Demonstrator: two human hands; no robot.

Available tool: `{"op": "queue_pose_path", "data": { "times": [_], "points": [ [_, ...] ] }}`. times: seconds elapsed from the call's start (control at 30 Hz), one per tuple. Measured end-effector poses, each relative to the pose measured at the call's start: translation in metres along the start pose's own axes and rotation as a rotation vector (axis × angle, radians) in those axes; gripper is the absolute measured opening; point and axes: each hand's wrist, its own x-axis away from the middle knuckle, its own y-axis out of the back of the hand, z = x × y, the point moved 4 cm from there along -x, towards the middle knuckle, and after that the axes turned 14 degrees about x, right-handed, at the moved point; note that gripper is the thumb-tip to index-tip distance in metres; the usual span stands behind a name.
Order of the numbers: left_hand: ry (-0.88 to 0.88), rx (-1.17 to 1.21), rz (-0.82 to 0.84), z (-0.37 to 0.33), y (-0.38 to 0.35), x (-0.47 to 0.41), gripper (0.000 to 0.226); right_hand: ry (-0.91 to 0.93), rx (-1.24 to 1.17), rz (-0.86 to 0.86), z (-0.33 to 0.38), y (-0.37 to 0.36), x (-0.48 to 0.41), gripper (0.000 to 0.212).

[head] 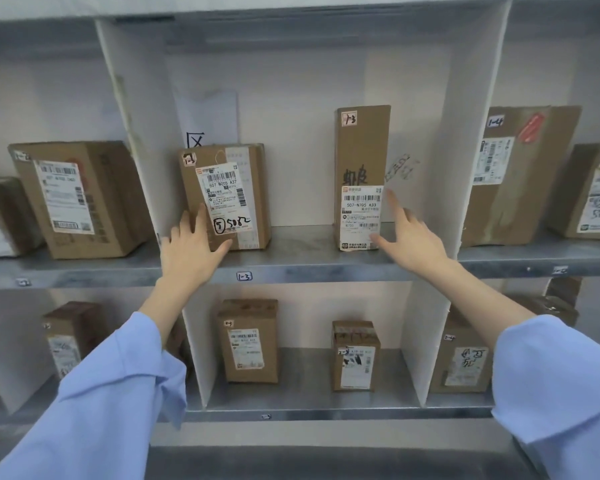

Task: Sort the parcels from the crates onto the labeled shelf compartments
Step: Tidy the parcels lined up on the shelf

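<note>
Two cardboard parcels stand in the upper middle compartment, whose shelf edge carries the label 1-3. The squat parcel on the left bears a white shipping label and a small 1-3 sticker. My left hand lies flat against its lower front, fingers straight. The tall narrow parcel stands upright on the right, also marked 1-3. My right hand reaches to that parcel's lower right edge with fingers spread, thumb near its base.
White dividers wall the compartment on both sides. Neighbouring compartments hold more boxes: a large one at left, a leaning one at right. The lower shelf holds several smaller parcels.
</note>
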Motion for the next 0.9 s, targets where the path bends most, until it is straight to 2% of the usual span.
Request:
{"op": "queue_pose_path", "data": {
  "times": [0.23,0.5,0.67,0.9],
  "points": [
    [-0.038,0.045,-0.042,0.003,-0.010,-0.003,0.090,-0.015,-0.036,-0.061,0.007,-0.011,-0.013,0.094],
    [-0.076,0.034,-0.001,-0.004,-0.012,-0.001,0.089,-0.008,-0.055,-0.086,0.010,-0.014,-0.015,0.098],
    [-0.060,0.008,0.039,-0.001,-0.002,0.008,0.081,0.005,-0.068,-0.094,0.008,-0.007,-0.003,0.092],
    [-0.180,-0.012,-0.021,-0.002,0.043,0.064,0.066,0.113,-0.095,-0.217,0.031,0.012,0.034,0.075]
  ]
}}
